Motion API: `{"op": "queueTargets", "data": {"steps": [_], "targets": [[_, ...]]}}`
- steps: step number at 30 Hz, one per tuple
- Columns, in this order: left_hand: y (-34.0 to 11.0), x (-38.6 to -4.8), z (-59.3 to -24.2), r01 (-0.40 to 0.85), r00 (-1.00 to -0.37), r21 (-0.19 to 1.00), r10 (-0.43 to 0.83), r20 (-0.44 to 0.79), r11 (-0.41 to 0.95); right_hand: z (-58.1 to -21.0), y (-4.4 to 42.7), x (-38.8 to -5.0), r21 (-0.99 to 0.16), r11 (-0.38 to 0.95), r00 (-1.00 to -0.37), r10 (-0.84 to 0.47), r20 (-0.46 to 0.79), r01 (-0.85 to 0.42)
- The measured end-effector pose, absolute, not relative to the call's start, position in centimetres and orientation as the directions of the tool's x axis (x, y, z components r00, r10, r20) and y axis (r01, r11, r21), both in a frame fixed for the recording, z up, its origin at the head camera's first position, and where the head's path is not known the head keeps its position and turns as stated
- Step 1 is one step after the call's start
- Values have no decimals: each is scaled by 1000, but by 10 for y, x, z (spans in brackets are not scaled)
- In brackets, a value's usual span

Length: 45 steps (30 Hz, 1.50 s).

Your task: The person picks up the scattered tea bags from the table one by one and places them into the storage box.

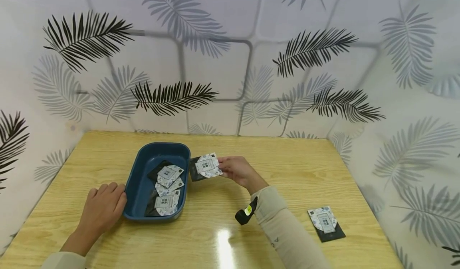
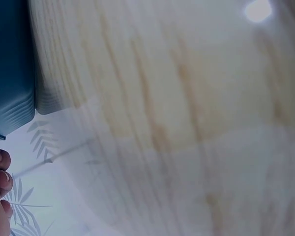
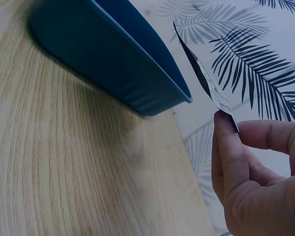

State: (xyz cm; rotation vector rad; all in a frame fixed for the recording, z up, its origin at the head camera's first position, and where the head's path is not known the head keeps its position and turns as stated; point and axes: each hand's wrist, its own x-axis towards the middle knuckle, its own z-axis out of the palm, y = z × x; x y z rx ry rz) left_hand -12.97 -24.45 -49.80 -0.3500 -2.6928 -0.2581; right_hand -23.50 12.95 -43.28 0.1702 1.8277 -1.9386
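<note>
My right hand [image 1: 238, 171] pinches a flat black-and-white sachet [image 1: 205, 166] by its right end, between thumb and fingers. The sachet is held just off the right rim of a blue plastic bin [image 1: 131, 197]; in the right wrist view the sachet [image 3: 206, 81] appears nearly edge-on, tilted, above the table. Inside the bin lie several similar sachets [image 1: 167, 202], partly overlapping. My left hand [image 1: 104, 205] grips the bin at its left rim, its fingers curled; only some fingertips [image 2: 2, 160] show beside the bin in the left wrist view.
Another sachet [image 1: 326, 224] lies on the wooden table [image 1: 287, 165] towards the right. Behind the table hangs a pale leaf-patterned backdrop [image 1: 230, 73], which also lines both sides. A black strap with a yellow-green spot [image 1: 248, 210] is on the right sleeve.
</note>
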Motion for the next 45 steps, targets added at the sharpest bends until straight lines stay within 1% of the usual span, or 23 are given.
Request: {"op": "queueTargets", "data": {"steps": [18, 35, 45], "targets": [[-244, -128, -499, 288, -883, 147, 202, 424, 946, -436, 102, -225, -915, 4, -871, -306, -385, 403], [-245, -128, -499, 278, -896, 158, 196, 399, 948, -437, 67, -222, -922, 38, -857, -355, -372, 385], [-245, -128, -499, 270, -901, 161, 191, 389, 949, -439, 55, -217, -918, 41, -854, -352, -383, 395]]}}
